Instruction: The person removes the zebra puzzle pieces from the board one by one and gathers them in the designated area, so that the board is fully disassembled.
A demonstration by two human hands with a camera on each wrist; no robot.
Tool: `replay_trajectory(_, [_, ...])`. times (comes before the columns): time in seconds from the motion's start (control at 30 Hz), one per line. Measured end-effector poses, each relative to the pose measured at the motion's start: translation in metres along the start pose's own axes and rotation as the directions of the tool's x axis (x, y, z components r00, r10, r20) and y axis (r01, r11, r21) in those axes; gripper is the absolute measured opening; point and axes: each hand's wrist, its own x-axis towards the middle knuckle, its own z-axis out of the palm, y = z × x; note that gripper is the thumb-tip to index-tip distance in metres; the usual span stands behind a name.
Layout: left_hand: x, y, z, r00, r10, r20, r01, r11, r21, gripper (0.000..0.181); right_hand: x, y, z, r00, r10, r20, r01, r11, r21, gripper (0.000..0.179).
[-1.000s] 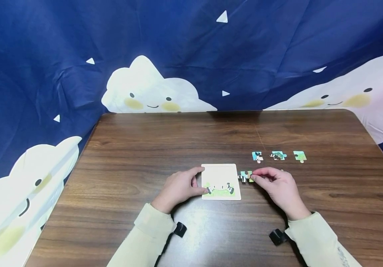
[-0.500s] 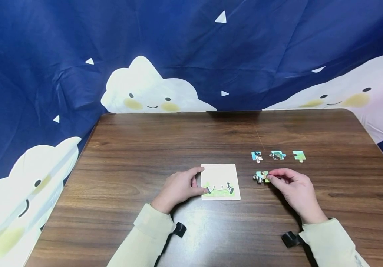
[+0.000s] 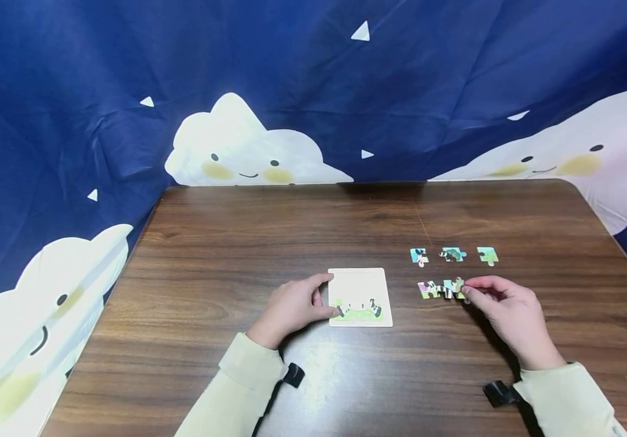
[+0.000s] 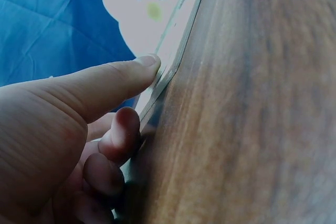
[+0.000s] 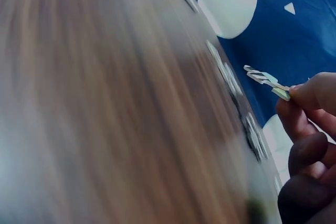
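In the head view my left hand (image 3: 298, 308) is at the left side of a square white puzzle board (image 3: 358, 283), thumb and forefinger touching its edge. In the left wrist view the straight thumb lies on the board's rim (image 4: 181, 43); the other fingers curl below it. The board shows a green strip and black-and-white legs along its bottom. My right hand (image 3: 511, 314) pinches a zebra-striped puzzle piece (image 3: 449, 289) between thumb and forefinger. The right wrist view shows this piece (image 5: 266, 81) raised off the table. Another puzzle piece (image 3: 427, 290) lies just left of it.
A row of puzzle pieces lies farther back: a blue one with black and white (image 3: 419, 257), a blue-green one (image 3: 452, 254) and a green one (image 3: 487, 255). The brown wooden table (image 3: 247, 243) ends at a blue cloth (image 3: 291, 60) with white clouds.
My right hand has moved right, away from the board, carrying the striped piece. A piece lying on the table has come into view on its left. My left hand has stayed on the board.
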Motion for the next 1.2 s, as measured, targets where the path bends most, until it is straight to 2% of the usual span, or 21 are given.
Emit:
replay_trajectory(0.33, [0.0,0.0,0.0,1.0,-0.004,0.009,0.004,1.0,-0.001,0.068,0.003,0.016,-0.026,0.999,0.016,-0.031,-0.019,0.996,-0.087,0.019])
replay_trajectory(0.6, [0.0,0.002,0.0,1.0,-0.002,0.013,0.002,1.0,-0.001,0.068,0.007,0.03,-0.043,0.997,0.063,-0.042,-0.068,0.986,-0.152,0.024])
replay_trajectory(1.03, [0.0,0.002,0.0,1.0,-0.009,0.011,0.009,1.0,-0.003,0.069,0.015,0.042,-0.06,0.996,0.086,0.009,-0.081,0.962,-0.261,0.027])
replay_trajectory(1.2, [0.0,0.002,-0.001,1.0,-0.01,0.01,0.01,1.0,-0.004,0.069,0.016,0.043,-0.064,0.995,0.1,0.014,-0.093,0.96,-0.263,0.029])
